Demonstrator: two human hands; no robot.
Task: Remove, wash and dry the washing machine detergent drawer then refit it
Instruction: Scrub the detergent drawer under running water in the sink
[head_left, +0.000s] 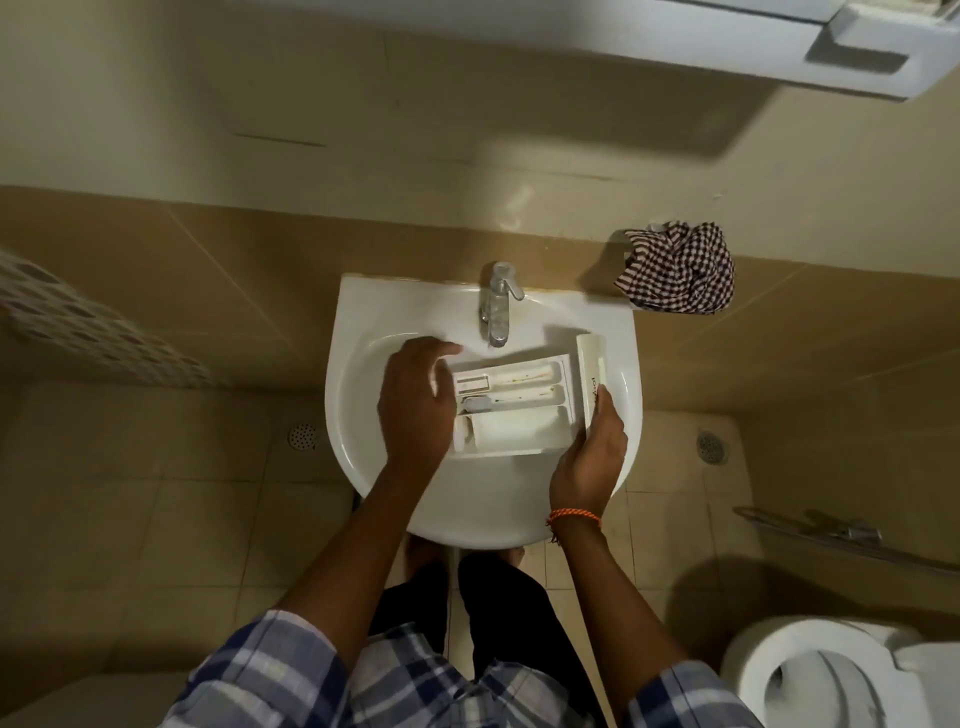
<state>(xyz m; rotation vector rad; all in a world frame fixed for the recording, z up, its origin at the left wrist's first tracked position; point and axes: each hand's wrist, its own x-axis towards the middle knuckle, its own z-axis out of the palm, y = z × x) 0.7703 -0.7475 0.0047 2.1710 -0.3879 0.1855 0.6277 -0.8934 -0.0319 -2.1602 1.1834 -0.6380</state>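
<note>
Drawer position: the detergent drawer (511, 410) lies in the bowl of the white washbasin (363, 322) at the centre of the frame, compartments facing up, its front panel toward the right of the frame. Faint coloured residue shows in the two narrower upper compartments.

Hand state: the right hand (589, 452) grips the lower end of the front panel, fingers curled around its edge. The left hand (415, 400) rests over the left end of the drawer with fingers spread and loosely open; whether it presses on the plastic or merely hovers cannot be told.

Step in hand (judged): start of the wash. The tap (498, 304), just above the drawer in the frame, shows no running water.

Recommended procedure:
- Keep the right hand as the anchor on the front panel; that is the sturdiest grip point.
- Use the left hand to operate the tap lever, then tilt the drawer so the stream runs along each compartment toward the open end.
- Rub the stained channels with the fingertips (residue is likely to cling in the corners).

The checked cloth (680, 275), right of the basin on the ledge, is available for drying.
</note>
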